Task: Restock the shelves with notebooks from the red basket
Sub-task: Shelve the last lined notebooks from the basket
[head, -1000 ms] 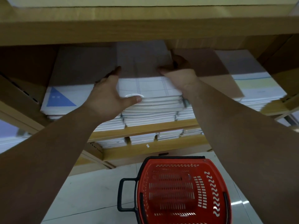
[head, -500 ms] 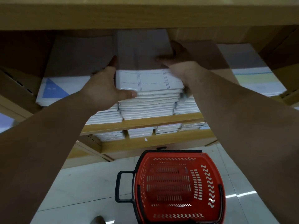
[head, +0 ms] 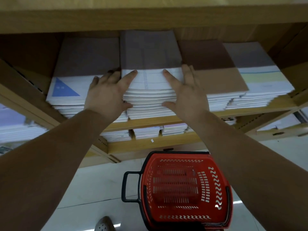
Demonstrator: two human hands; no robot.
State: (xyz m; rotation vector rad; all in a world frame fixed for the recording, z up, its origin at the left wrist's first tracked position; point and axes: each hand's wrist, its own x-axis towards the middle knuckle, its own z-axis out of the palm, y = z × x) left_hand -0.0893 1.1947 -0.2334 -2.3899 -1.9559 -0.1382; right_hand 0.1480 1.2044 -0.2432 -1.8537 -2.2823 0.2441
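Observation:
A tall stack of white grid-ruled notebooks [head: 150, 84] stands in the middle of the wooden shelf [head: 150, 122]. My left hand [head: 106, 95] lies against its left front corner, index finger on the top cover and thumb on the front edges. On the right front corner, my right hand [head: 186, 94] mirrors that hold. Both hands have their fingers spread and lift nothing. The red basket [head: 145, 180] with a black handle sits on the floor below, and no notebooks show inside it.
Beside the stack are a pile with a blue triangle cover [head: 66, 90] on the left and brown-covered piles [head: 216, 79] on the right. An upper shelf board [head: 150, 19] hangs low overhead. More small stacks [head: 146, 132] fill the lower shelf. A shoe [head: 104, 225] is on the tiled floor.
Both hands have drawn back from deep along the stack's sides to its front corners, with the fingers now spread flat. The view has shifted slightly.

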